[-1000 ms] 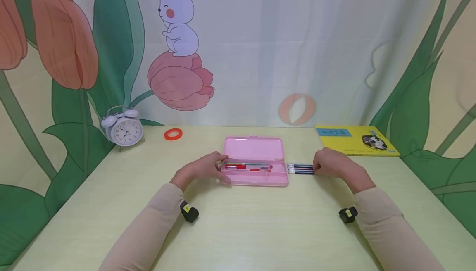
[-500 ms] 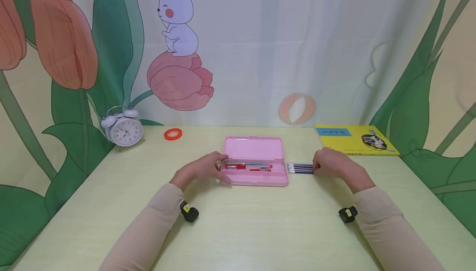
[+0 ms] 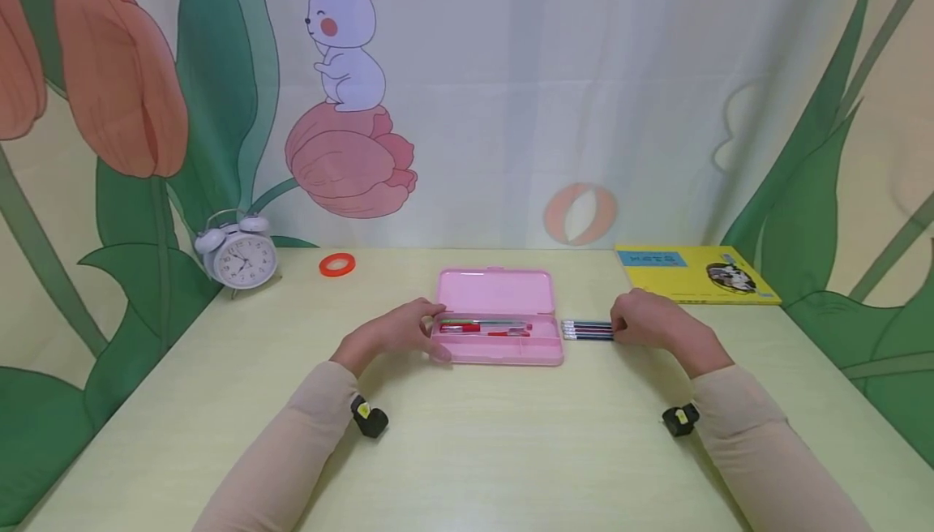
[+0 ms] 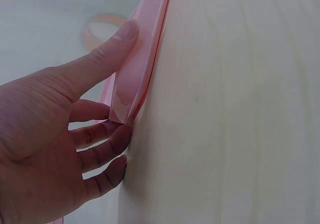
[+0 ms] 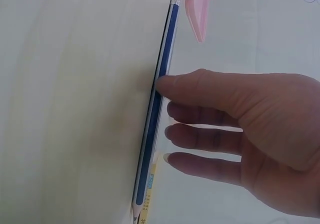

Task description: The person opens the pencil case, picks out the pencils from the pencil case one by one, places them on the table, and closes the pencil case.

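An open pink pencil case lies on the table, its lid folded back. Red and green pens are in its rear compartment. My left hand holds the case's left end; in the left wrist view, the thumb rests on its pink side and the other fingers curl at the corner. Several pencils lie side by side just right of the case, eraser ends toward it. My right hand pinches them; in the right wrist view, the thumb presses a blue pencil. Their far ends are hidden in the head view.
A white alarm clock stands at the back left, with an orange-red ring to its right. A yellow book lies at the back right, behind my right hand. A printed curtain hangs along the table's far edge.
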`<action>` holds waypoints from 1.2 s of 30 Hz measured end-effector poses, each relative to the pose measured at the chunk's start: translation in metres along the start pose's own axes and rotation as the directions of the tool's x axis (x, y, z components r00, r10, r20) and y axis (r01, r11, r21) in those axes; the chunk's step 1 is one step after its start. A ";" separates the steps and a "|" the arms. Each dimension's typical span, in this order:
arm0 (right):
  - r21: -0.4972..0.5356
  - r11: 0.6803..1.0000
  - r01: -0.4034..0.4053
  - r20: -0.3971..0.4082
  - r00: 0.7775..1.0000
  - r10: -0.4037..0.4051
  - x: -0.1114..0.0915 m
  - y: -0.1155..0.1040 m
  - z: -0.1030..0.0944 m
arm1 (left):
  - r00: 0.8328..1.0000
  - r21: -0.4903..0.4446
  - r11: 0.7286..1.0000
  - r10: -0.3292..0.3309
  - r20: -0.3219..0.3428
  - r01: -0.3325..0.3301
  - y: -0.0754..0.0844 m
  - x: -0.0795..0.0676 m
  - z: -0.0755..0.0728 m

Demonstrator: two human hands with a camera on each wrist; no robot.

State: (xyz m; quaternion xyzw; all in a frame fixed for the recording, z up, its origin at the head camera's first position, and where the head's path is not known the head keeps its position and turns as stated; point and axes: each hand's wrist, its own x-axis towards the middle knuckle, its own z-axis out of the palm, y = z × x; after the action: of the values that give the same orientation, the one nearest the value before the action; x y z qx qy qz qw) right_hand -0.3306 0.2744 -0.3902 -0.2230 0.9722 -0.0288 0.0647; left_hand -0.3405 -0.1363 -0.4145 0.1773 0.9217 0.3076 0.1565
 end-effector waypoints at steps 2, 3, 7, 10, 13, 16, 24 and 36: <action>0.000 1.000 -0.009 0.006 1.000 0.009 0.000 0.000 -0.001 | 1.000 0.002 1.000 0.004 0.000 -0.004 0.000 -0.001 0.000; -0.001 1.000 -0.014 0.007 1.000 0.014 0.000 -0.001 -0.001 | 1.000 0.003 1.000 0.007 0.000 -0.007 0.000 -0.001 0.000; -0.004 1.000 -0.020 0.006 1.000 0.020 -0.001 -0.001 -0.001 | 1.000 0.003 1.000 0.011 0.000 -0.011 -0.001 0.000 -0.001; -0.004 1.000 -0.024 0.005 1.000 0.024 -0.002 0.002 -0.001 | 1.000 0.002 1.000 0.010 0.001 -0.010 -0.001 0.002 0.000; -0.002 0.999 -0.033 0.008 0.999 0.033 -0.003 0.004 -0.002 | 1.000 0.001 1.000 0.017 0.003 -0.017 -0.001 0.003 0.000; 0.002 1.000 -0.026 0.005 1.000 0.026 -0.004 0.003 -0.003 | 1.000 0.005 1.000 0.024 0.004 -0.024 0.000 0.003 0.000; 0.041 0.999 0.011 -0.026 1.000 -0.010 0.000 -0.017 -0.014 | 1.000 0.013 1.000 0.017 -0.008 -0.017 -0.002 0.001 0.000; 0.178 0.974 0.143 -0.074 0.989 -0.132 0.030 -0.085 -0.034 | 1.000 -0.007 1.000 0.024 -0.006 -0.025 -0.003 0.000 -0.001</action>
State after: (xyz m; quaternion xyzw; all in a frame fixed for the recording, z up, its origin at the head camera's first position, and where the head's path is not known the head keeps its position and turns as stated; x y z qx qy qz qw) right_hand -0.3257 0.1855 -0.3528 -0.2820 0.9492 -0.1291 0.0529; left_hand -0.3419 -0.1388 -0.4161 0.1871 0.9188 0.3134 0.1506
